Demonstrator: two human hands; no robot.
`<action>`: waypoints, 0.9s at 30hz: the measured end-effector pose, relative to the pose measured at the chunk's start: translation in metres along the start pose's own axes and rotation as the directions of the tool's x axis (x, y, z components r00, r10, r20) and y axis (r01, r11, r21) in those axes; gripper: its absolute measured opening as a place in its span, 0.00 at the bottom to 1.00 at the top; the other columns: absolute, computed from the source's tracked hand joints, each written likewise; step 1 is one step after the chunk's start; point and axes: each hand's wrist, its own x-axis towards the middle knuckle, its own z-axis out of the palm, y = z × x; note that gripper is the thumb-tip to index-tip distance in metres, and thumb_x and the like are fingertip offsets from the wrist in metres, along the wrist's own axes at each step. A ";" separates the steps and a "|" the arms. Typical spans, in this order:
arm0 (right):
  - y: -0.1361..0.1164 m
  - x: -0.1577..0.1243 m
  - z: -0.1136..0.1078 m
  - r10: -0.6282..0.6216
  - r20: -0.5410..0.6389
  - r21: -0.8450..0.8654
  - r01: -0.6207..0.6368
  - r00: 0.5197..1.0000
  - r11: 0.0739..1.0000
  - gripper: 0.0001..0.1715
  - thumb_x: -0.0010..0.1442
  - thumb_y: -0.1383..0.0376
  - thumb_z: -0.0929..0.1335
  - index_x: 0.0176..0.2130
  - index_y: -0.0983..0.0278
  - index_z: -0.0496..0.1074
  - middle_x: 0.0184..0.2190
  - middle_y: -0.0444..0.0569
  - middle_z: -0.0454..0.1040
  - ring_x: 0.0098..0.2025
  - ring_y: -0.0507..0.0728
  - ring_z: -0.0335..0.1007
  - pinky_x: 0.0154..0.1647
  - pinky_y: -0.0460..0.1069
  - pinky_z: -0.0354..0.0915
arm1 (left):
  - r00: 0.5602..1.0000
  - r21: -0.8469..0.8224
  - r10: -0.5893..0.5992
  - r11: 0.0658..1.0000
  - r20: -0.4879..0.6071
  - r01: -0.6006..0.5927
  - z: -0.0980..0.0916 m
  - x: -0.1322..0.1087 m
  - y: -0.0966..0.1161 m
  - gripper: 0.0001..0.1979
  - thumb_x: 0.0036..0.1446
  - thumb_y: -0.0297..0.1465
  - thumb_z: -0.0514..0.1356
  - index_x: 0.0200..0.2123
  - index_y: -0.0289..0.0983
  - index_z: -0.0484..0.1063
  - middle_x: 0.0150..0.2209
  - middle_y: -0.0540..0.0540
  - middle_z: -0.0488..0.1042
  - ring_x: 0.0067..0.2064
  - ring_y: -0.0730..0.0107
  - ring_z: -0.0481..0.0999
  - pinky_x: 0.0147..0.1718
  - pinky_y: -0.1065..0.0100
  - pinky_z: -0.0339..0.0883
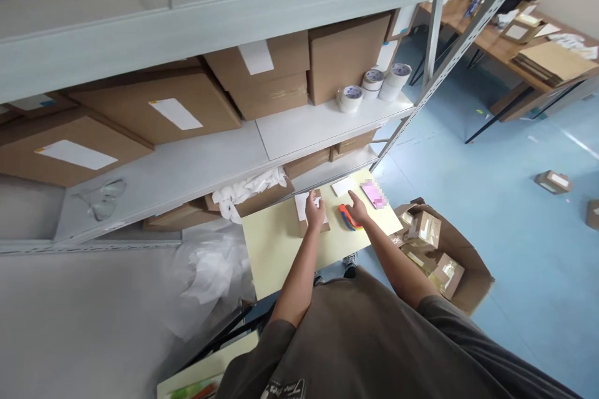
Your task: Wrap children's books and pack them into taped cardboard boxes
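Observation:
On the pale yellow tabletop, my left hand rests over a small cardboard box that has a white paper on top. The thumb and forefinger of that hand are apart. My right hand is at an orange and blue tape dispenser, its thumb over the orange part and its forefinger stretched away. The lower fingers are hidden, but I see no grip round the dispenser. Beyond the right hand lie a white flat piece and a pink, pixelated flat item.
A metal shelf with cardboard boxes and tape rolls stands ahead. An open carton of small boxes is at right on the blue floor. Clear plastic wrap hangs at left. A wooden desk is farther back.

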 end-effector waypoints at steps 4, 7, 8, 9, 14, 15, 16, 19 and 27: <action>0.024 0.044 -0.021 0.037 0.073 -0.084 -0.031 0.997 0.996 0.44 0.61 0.68 0.69 0.74 0.64 0.64 0.75 0.56 0.62 0.76 0.66 0.60 0.77 0.59 0.57 | 0.994 0.050 -0.059 0.997 0.095 0.055 0.049 0.031 0.013 0.28 0.67 0.29 0.59 0.70 0.38 0.67 0.60 0.36 0.78 0.55 0.58 0.80 0.56 0.61 0.72; 0.044 0.081 -0.023 0.068 0.182 -0.184 -0.034 0.981 0.982 0.43 0.62 0.69 0.68 0.74 0.69 0.63 0.76 0.59 0.60 0.76 0.66 0.59 0.77 0.57 0.57 | 0.984 0.096 -0.110 0.991 0.137 0.097 0.088 0.059 0.007 0.27 0.66 0.28 0.60 0.68 0.38 0.70 0.56 0.37 0.81 0.51 0.59 0.81 0.54 0.63 0.72; 0.050 0.093 -0.022 0.074 0.209 -0.220 -0.027 0.975 0.975 0.44 0.62 0.69 0.68 0.74 0.71 0.62 0.77 0.60 0.58 0.77 0.66 0.56 0.77 0.57 0.56 | 0.979 0.120 -0.138 0.985 0.148 0.121 0.101 0.068 0.003 0.27 0.66 0.28 0.61 0.68 0.38 0.70 0.55 0.38 0.81 0.50 0.59 0.82 0.53 0.63 0.71; 0.056 0.103 -0.019 0.078 0.229 -0.256 -0.018 0.970 0.967 0.45 0.62 0.70 0.68 0.75 0.72 0.61 0.78 0.61 0.55 0.79 0.66 0.53 0.78 0.57 0.55 | 0.972 0.152 -0.174 0.977 0.155 0.151 0.112 0.077 -0.002 0.27 0.65 0.28 0.61 0.67 0.38 0.70 0.54 0.38 0.81 0.50 0.60 0.82 0.53 0.64 0.71; 0.084 0.134 0.004 0.110 0.324 -0.373 0.020 0.939 0.928 0.51 0.58 0.74 0.68 0.77 0.72 0.55 0.81 0.61 0.45 0.82 0.69 0.38 0.79 0.60 0.52 | 0.915 0.374 -0.382 0.874 0.131 0.311 0.150 0.109 -0.030 0.27 0.59 0.29 0.64 0.62 0.39 0.71 0.53 0.38 0.82 0.55 0.56 0.80 0.52 0.65 0.68; 0.088 0.135 0.009 0.104 0.339 -0.383 0.036 0.935 0.923 0.52 0.58 0.74 0.68 0.77 0.72 0.55 0.81 0.61 0.44 0.82 0.69 0.38 0.78 0.61 0.54 | 0.901 0.398 -0.414 0.853 0.125 0.337 0.153 0.112 -0.034 0.25 0.59 0.29 0.65 0.60 0.39 0.72 0.51 0.38 0.83 0.55 0.55 0.81 0.51 0.65 0.68; 0.091 0.135 0.013 0.091 0.348 -0.389 0.055 0.933 0.920 0.52 0.57 0.74 0.68 0.77 0.71 0.55 0.81 0.61 0.44 0.82 0.69 0.37 0.77 0.62 0.55 | 0.890 0.408 -0.440 0.839 0.118 0.360 0.156 0.114 -0.037 0.23 0.58 0.30 0.65 0.57 0.39 0.73 0.50 0.38 0.83 0.54 0.55 0.81 0.49 0.65 0.68; 0.096 0.129 0.023 0.036 0.352 -0.383 0.109 0.935 0.917 0.52 0.57 0.73 0.68 0.77 0.69 0.56 0.81 0.60 0.43 0.82 0.69 0.35 0.75 0.63 0.59 | 0.881 0.383 -0.468 0.827 0.068 0.411 0.161 0.114 -0.043 0.17 0.60 0.33 0.66 0.52 0.38 0.76 0.47 0.39 0.84 0.49 0.56 0.83 0.46 0.66 0.68; 0.102 0.120 0.027 -0.051 0.304 -0.217 0.121 0.951 0.969 0.50 0.56 0.73 0.68 0.75 0.65 0.61 0.78 0.57 0.56 0.81 0.67 0.43 0.76 0.63 0.57 | 0.873 0.381 -0.486 0.800 -0.042 0.464 0.164 0.103 -0.042 0.14 0.59 0.33 0.69 0.49 0.39 0.78 0.48 0.38 0.85 0.50 0.54 0.84 0.46 0.63 0.71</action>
